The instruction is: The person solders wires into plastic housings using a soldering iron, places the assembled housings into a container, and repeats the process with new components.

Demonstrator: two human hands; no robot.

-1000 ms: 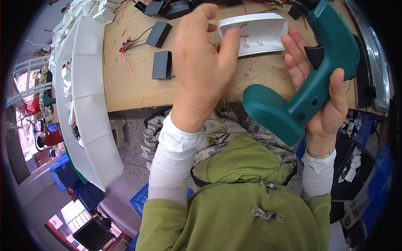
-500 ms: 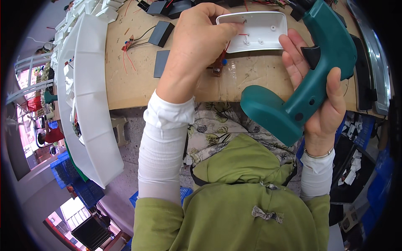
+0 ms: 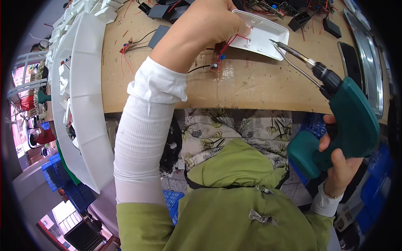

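A long white bin runs well left of a white plastic shell over a tan worktop; a small red-wired board lies between them. A worker's left hand pinches the shell's left end, thumb inside. A brown circuit board sits just beside that end. Right of the shell and nearer the worker, the right hand grips a green soldering gun, its tip over the shell's right part.
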